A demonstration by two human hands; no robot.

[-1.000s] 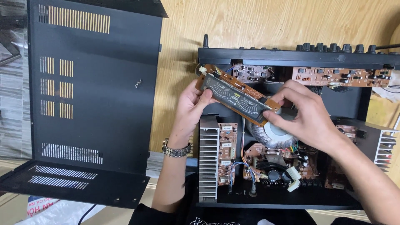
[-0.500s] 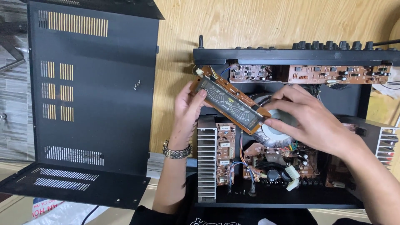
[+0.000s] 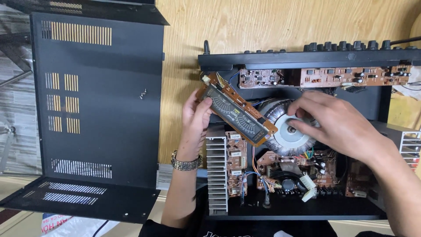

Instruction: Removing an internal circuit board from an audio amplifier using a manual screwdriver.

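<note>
I see my left hand (image 3: 196,117) with fingers clamped on the near end of a brown display board (image 3: 237,115), tilted above the open amplifier (image 3: 307,184). My right hand (image 3: 337,125) rests over the round transformer (image 3: 285,138), fingers loosely apart, holding nothing I can make out. The amplifier sits on a pale wooden table (image 3: 245,22). Its black cover (image 3: 101,114) lies to the left, with grey floor (image 3: 17,118) beyond.

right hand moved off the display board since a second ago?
Yes. The right hand has slid right along the amplifier chassis, off the display board, onto the toroidal transformer.
</note>
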